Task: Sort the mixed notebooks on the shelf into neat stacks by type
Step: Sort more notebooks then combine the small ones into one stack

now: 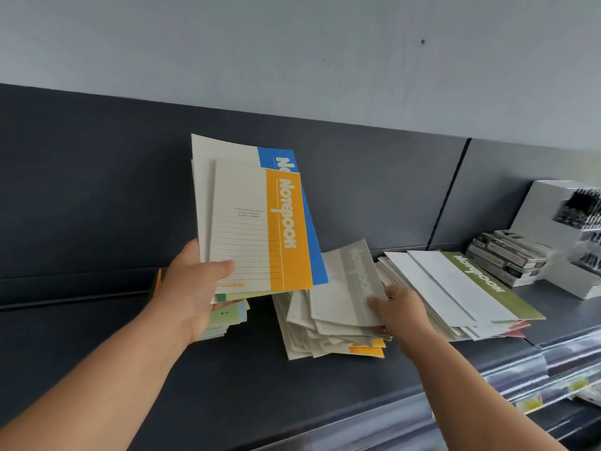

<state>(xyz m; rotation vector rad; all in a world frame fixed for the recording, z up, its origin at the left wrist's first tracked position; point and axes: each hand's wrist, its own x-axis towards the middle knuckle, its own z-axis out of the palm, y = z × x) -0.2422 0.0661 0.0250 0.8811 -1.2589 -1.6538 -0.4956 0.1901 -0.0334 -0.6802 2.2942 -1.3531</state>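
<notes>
A stationery shop: shelf point(292, 385) with price-label strip point(533, 379).

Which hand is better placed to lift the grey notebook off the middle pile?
Right. The right hand grips the grey notebook at its edge atop the pile; the left hand is full, holding up a bundle fronted by an orange notebook.

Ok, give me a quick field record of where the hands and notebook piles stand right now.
left hand: grips a raised bundle, orange-banded paper notebook in front, blue-banded paper notebook behind
right hand: pinches the grey-banded paper notebook atop the middle pile
middle pile: untidy, fanned, orange edges at the bottom
right pile: green-banded paper notebook on top
left stack: small pastel pads, under the raised bundle
surface: dark shelf
</notes>
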